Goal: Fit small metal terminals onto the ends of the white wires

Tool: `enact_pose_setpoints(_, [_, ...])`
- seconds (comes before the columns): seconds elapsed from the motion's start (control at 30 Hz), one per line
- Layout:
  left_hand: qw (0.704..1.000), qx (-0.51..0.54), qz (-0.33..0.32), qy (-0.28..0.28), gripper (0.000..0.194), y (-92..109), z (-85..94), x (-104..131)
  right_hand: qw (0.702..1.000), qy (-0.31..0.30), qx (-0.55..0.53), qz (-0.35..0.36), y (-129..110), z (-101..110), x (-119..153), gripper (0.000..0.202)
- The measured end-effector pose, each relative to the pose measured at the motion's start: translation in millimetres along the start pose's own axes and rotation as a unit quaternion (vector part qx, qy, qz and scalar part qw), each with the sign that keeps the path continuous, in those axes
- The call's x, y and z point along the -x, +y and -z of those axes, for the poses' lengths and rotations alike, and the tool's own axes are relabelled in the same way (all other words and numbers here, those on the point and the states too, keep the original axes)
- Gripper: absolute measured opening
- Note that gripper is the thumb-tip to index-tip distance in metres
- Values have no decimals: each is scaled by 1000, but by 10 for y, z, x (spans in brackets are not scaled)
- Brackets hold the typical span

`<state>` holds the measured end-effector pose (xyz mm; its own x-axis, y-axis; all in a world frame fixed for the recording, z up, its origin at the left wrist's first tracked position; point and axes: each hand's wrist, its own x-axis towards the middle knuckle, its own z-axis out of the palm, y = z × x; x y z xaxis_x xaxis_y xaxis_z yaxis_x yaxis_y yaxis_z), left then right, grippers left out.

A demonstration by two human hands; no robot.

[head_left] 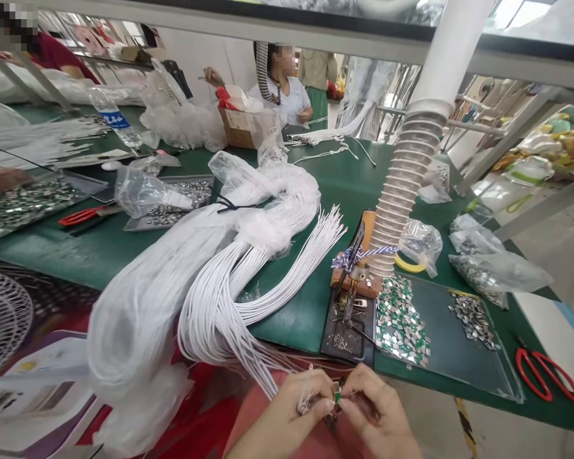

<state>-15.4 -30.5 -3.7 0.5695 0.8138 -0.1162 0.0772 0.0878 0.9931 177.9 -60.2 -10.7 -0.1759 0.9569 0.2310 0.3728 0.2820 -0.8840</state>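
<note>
At the table's front edge, above my lap, my left hand and my right hand meet fingertip to fingertip. Between them is a small green circuit board with a metal connector end, pinched from both sides. Thin white wire ends show among the fingers of my left hand. A thick bundle of white cables drapes over the edge to the left of my hands. Just beyond them stands a soldering stand on a dark base.
On a tray to the right lie green circuit boards and metal connectors. Red-handled scissors are beside it. A ribbed hose comes down over the stand. A person sits across the table.
</note>
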Motion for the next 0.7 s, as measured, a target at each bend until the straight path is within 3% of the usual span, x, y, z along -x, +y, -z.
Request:
enact_pose_setpoints(0.13, [1000, 15, 5, -4, 60, -18, -13, 21, 1000, -22, 4, -12, 70, -19, 86, 13])
enact_pose_setpoints(0.43, [994, 90, 64, -1, 60, -160, -114, 13, 1000, 16, 15, 12, 105, -58, 82, 21])
enact_pose_setpoints(0.7, [994, 25, 72, 84, 49, -194, -153, 25, 1000, 7, -1, -28, 160, -133, 88, 12])
